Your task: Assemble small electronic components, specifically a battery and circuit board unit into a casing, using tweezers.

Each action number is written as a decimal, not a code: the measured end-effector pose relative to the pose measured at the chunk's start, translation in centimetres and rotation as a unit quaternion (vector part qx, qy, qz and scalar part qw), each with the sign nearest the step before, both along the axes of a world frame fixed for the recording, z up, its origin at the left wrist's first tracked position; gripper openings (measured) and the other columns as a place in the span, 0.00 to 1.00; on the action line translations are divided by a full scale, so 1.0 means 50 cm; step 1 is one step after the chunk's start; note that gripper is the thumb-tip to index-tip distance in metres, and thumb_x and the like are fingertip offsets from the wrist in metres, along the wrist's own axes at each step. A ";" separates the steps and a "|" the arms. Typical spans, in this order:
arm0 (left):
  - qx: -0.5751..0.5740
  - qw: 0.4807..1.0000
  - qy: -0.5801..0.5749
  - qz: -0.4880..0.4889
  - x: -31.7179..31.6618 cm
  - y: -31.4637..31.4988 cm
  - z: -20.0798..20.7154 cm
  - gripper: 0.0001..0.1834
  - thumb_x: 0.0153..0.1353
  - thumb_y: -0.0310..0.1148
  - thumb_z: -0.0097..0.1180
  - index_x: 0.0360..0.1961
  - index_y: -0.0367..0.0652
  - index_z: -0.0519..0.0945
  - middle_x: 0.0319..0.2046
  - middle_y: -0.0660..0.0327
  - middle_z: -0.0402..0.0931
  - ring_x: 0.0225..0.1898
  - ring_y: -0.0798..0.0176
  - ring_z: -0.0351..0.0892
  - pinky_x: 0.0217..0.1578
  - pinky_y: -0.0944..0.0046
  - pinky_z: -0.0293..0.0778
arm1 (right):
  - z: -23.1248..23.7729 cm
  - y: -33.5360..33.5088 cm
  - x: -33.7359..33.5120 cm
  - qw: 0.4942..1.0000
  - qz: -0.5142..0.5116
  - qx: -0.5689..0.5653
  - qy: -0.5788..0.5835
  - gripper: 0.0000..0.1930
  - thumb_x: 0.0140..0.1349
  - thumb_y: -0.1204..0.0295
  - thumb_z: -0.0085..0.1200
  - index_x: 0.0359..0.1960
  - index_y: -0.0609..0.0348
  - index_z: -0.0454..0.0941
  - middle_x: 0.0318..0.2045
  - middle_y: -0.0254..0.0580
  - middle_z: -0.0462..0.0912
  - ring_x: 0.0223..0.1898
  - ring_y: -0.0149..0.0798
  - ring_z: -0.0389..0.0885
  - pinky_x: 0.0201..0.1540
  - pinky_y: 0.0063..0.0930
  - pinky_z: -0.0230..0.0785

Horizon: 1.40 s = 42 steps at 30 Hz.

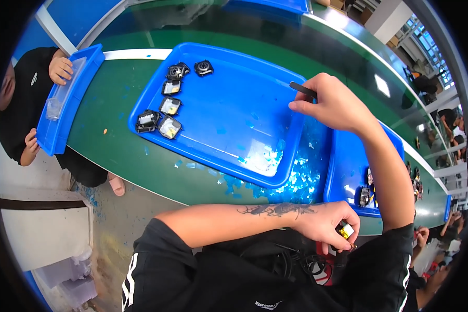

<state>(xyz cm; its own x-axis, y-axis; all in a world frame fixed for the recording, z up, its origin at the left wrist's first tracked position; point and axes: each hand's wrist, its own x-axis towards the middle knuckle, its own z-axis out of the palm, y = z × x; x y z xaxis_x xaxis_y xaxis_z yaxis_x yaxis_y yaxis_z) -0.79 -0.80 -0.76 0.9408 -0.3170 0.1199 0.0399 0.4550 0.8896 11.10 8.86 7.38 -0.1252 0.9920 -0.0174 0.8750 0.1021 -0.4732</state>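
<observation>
My left hand (327, 224) reaches across to the right, low near my body, its fingers closed around a small open watch-like part (347, 230) with a yellow and silver inside. Most of that part is hidden by the fingers. Above the right rim of a large blue tray (218, 109), my right hand (332, 101) pinches a slim black stick-shaped tool (302, 90); its exact kind does not show. Several small black watch cases (169, 127) lie along the tray's left side, some with pale insides facing up. One round-faced case (204, 68) sits apart near the far rim.
Another blue tray (343, 161) with watch parts stands at right, partly behind my right forearm. Blue film scraps (301, 179) litter the green bench (109, 104). At left a person (26, 99) holds a blue tray (78, 104). More people work at far right.
</observation>
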 end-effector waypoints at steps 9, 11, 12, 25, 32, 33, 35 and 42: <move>-0.157 0.963 0.026 0.217 0.015 0.051 0.016 0.07 0.62 0.26 0.57 0.40 0.37 0.75 0.42 0.58 0.75 0.47 0.63 0.79 0.36 0.63 0.83 | 0.044 -0.102 0.099 0.960 -0.144 -0.010 0.241 0.13 0.64 0.61 0.53 0.35 0.59 0.79 0.25 0.27 0.76 0.23 0.19 0.65 0.24 0.16 0.55; -0.201 0.910 0.062 0.356 0.001 0.073 0.000 0.07 0.63 0.27 0.57 0.40 0.39 0.75 0.42 0.60 0.75 0.47 0.64 0.79 0.37 0.64 0.83 | 0.004 -0.152 0.100 0.935 -0.198 -0.025 0.293 0.15 0.67 0.61 0.48 0.36 0.59 0.80 0.27 0.28 0.78 0.18 0.17 0.60 0.18 0.15 0.48; -0.226 0.870 0.080 0.431 -0.005 0.080 -0.007 0.06 0.63 0.27 0.57 0.40 0.40 0.75 0.41 0.60 0.75 0.46 0.64 0.79 0.37 0.64 0.83 | -0.015 -0.179 0.092 0.920 -0.214 -0.040 0.325 0.15 0.68 0.62 0.46 0.37 0.60 0.80 0.28 0.29 0.79 0.16 0.17 0.59 0.17 0.15 0.48; -0.114 0.857 0.037 0.501 0.041 0.030 -0.013 0.08 0.65 0.34 0.54 0.38 0.42 0.72 0.42 0.63 0.69 0.45 0.67 0.74 0.40 0.64 0.81 | -0.153 -0.322 0.061 0.859 -0.245 0.127 0.431 0.10 0.64 0.72 0.57 0.44 0.66 0.79 0.29 0.33 0.80 0.22 0.20 0.67 0.22 0.13 0.54; -0.031 0.896 0.119 0.427 -0.055 0.059 0.029 0.39 0.66 0.42 0.53 0.70 0.52 0.45 0.60 0.47 0.59 0.57 0.56 0.69 0.38 0.56 0.81 | -0.173 -0.312 0.055 0.843 -0.208 0.066 0.492 0.07 0.66 0.72 0.54 0.41 0.62 0.77 0.23 0.29 0.75 0.19 0.19 0.63 0.21 0.13 0.52; 0.003 0.888 0.109 0.447 -0.089 0.066 0.046 0.40 0.65 0.42 0.54 0.70 0.53 0.44 0.62 0.46 0.58 0.56 0.56 0.71 0.37 0.57 0.81 | -0.153 -0.308 0.039 0.825 -0.264 0.077 0.493 0.05 0.66 0.73 0.53 0.39 0.60 0.76 0.19 0.24 0.70 0.17 0.17 0.58 0.18 0.12 0.48; 0.149 0.877 0.106 0.444 -0.215 0.147 0.132 0.30 0.61 0.38 0.58 0.64 0.47 0.63 0.55 0.49 0.69 0.52 0.58 0.73 0.38 0.61 0.79 | -0.116 -0.325 0.039 0.796 -0.276 0.083 0.533 0.03 0.67 0.74 0.51 0.37 0.59 0.75 0.17 0.22 0.67 0.15 0.16 0.55 0.16 0.13 0.43; 0.711 0.125 0.276 0.635 -0.848 0.510 0.190 0.12 0.52 0.21 0.52 0.38 0.42 0.80 0.38 0.58 0.80 0.45 0.53 0.79 0.48 0.57 0.74 | -0.047 -0.393 0.074 0.762 -0.289 0.111 0.569 0.02 0.70 0.72 0.47 0.37 0.52 0.71 0.15 0.22 0.63 0.12 0.17 0.54 0.13 0.15 0.43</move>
